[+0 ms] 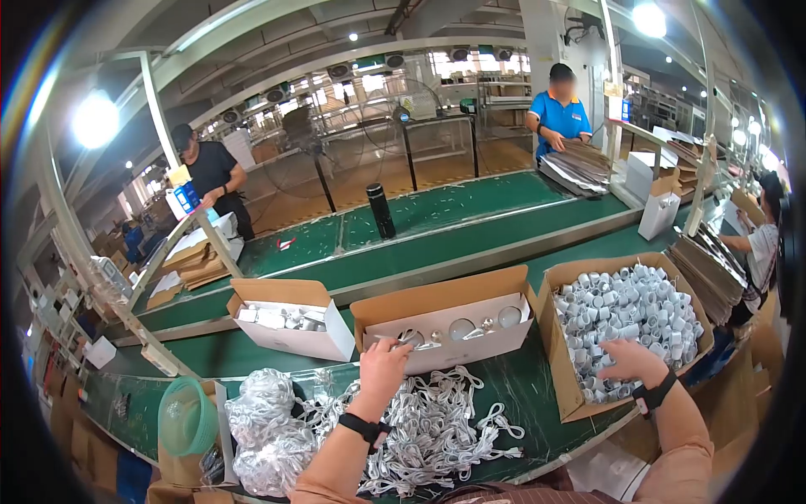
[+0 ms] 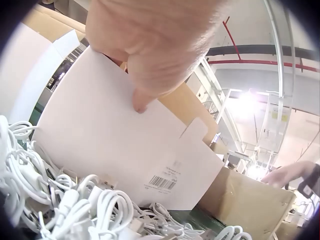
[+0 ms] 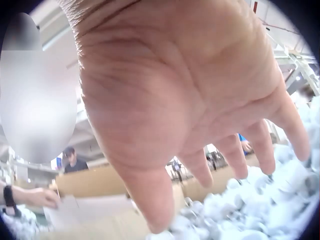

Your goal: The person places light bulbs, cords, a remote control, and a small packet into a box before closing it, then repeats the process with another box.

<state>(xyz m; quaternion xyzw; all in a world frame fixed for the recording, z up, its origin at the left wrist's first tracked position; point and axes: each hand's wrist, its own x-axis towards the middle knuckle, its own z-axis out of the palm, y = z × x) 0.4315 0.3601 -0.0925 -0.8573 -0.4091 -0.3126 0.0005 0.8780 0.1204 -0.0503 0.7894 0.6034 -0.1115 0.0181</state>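
My left hand grips the near wall of a long white cardboard box. In the left wrist view its thumb lies on the outer face, above a barcode label, while the other fingers go over the rim and are hidden. Round glass-like discs and shiny fittings show inside this box. My right hand hovers palm down, fingers spread, over a brown carton heaped with small white cup-shaped parts. The right wrist view shows nothing held in that hand, its fingertips close above the parts.
Bundled white cables and plastic-wrapped bundles lie in front. Left of the middle box stands another white box; a green basket is further left. A black bottle stands beyond a metal rail. Two people work opposite, another at right.
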